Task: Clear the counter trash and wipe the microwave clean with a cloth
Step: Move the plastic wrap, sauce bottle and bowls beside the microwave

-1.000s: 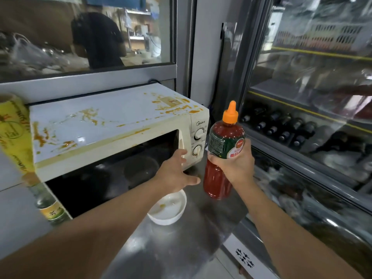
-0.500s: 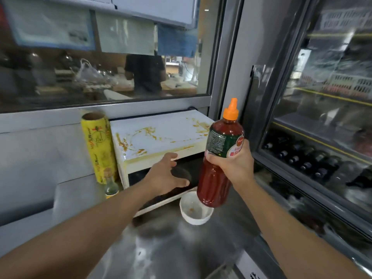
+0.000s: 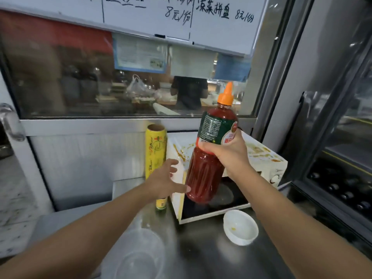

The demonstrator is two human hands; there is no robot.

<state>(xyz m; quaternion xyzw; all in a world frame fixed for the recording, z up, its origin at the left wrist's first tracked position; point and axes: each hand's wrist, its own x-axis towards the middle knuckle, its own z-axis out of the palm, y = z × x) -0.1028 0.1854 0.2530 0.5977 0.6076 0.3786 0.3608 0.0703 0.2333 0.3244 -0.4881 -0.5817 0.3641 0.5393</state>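
right hand (image 3: 231,156) grasps the sauce bottle (image 3: 209,158) mid-body, raised clear of the stained microwave (image 3: 261,156) at 12 o'clock, likely exposing it for wiping; left hand (image 3: 163,183) released, fingers spread

One microwave (image 3: 259,156) stands at the back of the counter (image 3: 201,248). One sauce bottle (image 3: 211,158) is in the air. One yellow roll (image 3: 156,150) stands at the back edge, with one small bottle (image 3: 161,204) before it. One white bowl (image 3: 240,227) sits near the right edge. One clear tub (image 3: 138,256) lies by the front edge. Two hands: left (image 3: 165,182), right (image 3: 229,154).
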